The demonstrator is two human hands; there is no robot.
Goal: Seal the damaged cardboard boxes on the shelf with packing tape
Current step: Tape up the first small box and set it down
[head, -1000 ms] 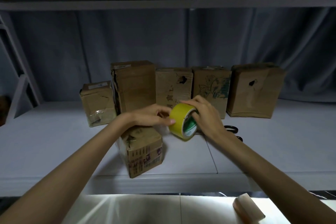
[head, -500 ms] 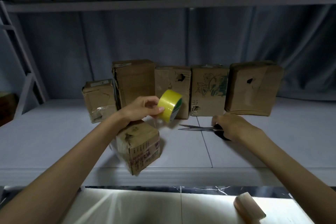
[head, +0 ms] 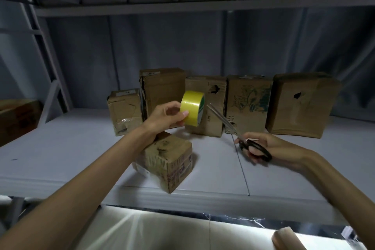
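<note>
Dim, bluish scene. The only strong light is overexposed glare on the pale surface (head: 162, 231) below the shelf's (head: 60, 148) front edge. Soft shadows behind the cardboard boxes (head: 249, 105). Wide-angle bending at the edges; slight overall softness.

left forearm reaches forward and up from lower left, bare. left hand (head: 166, 116) raised, fingers curled, thumb and fingertips pinching tape roll (head: 192, 108) at its rim. right forearm enters from lower right, bare, wrist bent inward. right hand (head: 263, 146) lower than left, fingers through black handles of scissors (head: 239, 136), blades pointing up and left toward roll. hands apart, not touching.
</note>
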